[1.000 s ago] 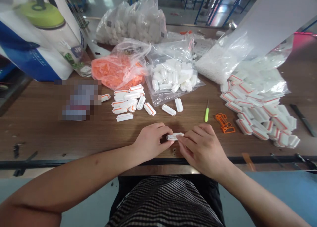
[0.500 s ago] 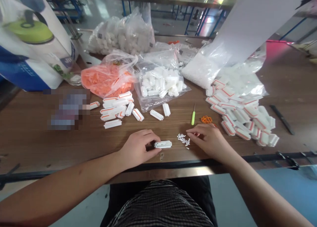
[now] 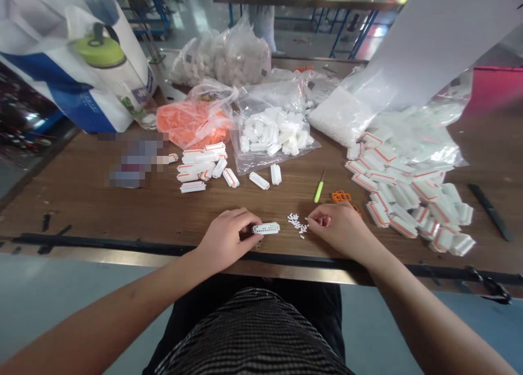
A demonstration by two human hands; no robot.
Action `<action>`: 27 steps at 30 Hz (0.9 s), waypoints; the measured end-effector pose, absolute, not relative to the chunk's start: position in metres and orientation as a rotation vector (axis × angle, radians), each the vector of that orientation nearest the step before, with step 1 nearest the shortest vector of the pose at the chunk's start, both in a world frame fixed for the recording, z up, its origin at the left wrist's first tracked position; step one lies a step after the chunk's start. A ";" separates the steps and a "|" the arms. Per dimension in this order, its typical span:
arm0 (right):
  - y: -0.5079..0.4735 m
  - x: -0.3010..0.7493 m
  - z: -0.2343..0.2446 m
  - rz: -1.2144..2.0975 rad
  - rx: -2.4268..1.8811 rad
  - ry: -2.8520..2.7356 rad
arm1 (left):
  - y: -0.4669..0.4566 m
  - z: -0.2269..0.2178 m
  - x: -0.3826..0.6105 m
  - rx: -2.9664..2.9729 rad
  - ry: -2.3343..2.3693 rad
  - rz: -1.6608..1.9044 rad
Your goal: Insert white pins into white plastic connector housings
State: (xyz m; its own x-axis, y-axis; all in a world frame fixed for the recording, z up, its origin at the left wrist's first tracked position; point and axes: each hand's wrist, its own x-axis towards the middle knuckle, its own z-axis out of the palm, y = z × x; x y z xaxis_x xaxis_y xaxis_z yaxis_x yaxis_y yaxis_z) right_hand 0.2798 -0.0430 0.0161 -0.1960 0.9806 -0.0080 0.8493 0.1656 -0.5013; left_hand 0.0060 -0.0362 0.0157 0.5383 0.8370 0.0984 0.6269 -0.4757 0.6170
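Observation:
My left hand [image 3: 231, 236] is closed around one end of a white connector housing [image 3: 266, 229] whose upper face carries rows of small holes. To the right of the housing lies a loose pile of tiny white plugs [image 3: 297, 222]. At the right edge of that pile, my right hand [image 3: 341, 228] has thumb and forefinger pinched together, with a tiny white plug at their tips. Just beyond the right hand are orange plastic frames [image 3: 341, 196], partly covered by it. A green-handled pick [image 3: 318, 192] rests on the table behind the plugs.
Finished-looking white housings with orange inserts [image 3: 402, 200] are heaped at right, beside a black blade-like tool [image 3: 490, 211]. More housings [image 3: 200, 162] lie at left. Behind them stand bags of orange parts [image 3: 192, 124], white housings [image 3: 273, 132] and white granules [image 3: 341, 113]. A green-lidded bottle [image 3: 102, 59] stands far left.
My right hand's fingertips have closed into a pinch beside the plug pile. The left hand still holds the connector housing. The whole view has shifted and turned slightly.

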 end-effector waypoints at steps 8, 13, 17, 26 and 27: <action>-0.041 0.282 0.020 0.685 -1.590 -2.119 | -0.060 0.010 0.018 2.194 1.320 0.620; -0.040 0.276 0.018 0.533 -1.871 -2.074 | -0.060 0.010 0.017 2.216 1.278 0.634; -0.041 0.283 0.017 0.629 -1.945 -1.919 | -0.053 0.012 0.015 2.235 1.209 0.603; -0.048 0.283 0.012 0.624 -1.766 -1.932 | -0.053 0.010 0.013 2.239 1.221 0.613; -0.048 0.281 0.012 0.603 -1.764 -1.952 | -0.053 0.010 0.013 2.238 1.213 0.615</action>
State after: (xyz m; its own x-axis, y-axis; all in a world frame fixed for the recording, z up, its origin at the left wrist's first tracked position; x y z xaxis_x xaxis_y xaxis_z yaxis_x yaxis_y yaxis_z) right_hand 0.2809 -0.0483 0.0119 -0.0908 0.9954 0.0312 0.8044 0.0918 -0.5870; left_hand 0.0130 -0.0533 0.0097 0.4968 0.8560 0.1431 0.6212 -0.4659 0.6301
